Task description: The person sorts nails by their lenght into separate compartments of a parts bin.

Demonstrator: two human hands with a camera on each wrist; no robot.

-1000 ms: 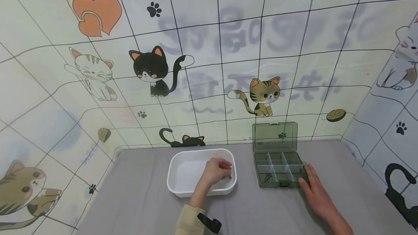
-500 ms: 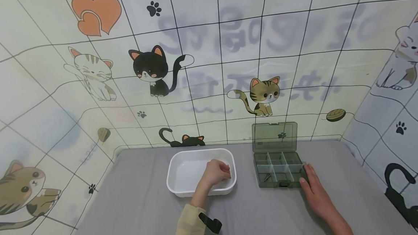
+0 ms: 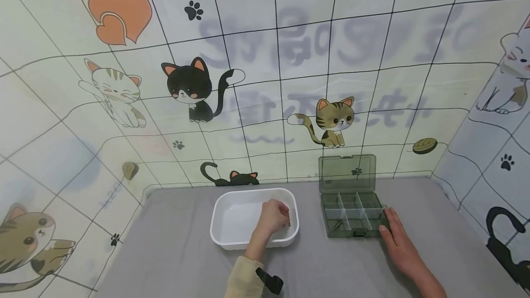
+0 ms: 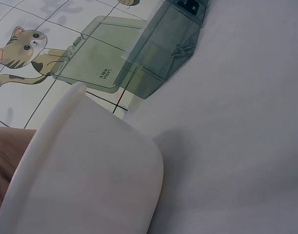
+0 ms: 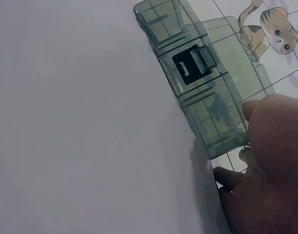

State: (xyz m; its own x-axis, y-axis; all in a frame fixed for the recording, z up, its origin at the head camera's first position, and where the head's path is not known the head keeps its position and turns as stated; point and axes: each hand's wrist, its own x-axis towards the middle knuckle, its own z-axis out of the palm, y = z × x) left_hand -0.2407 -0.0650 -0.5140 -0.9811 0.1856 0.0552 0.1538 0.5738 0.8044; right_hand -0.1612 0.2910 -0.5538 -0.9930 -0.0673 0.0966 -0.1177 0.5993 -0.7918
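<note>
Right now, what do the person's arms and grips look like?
The left grip and right grip are both bare hands, without gloves. The left arm wears a cream sleeve, with a small black piece near its cuff. The right forearm shows no sleeve in view.

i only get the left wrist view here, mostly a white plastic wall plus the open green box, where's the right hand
Observer: The right hand rests against the right-hand end of the translucent green compartment box, as the head view shows.
Operator: ok and the other one, where exactly
Observer: In the head view, the left hand is inside the white plastic tub, towards its right-hand end; I can't make out what, if anything, it holds.
</note>
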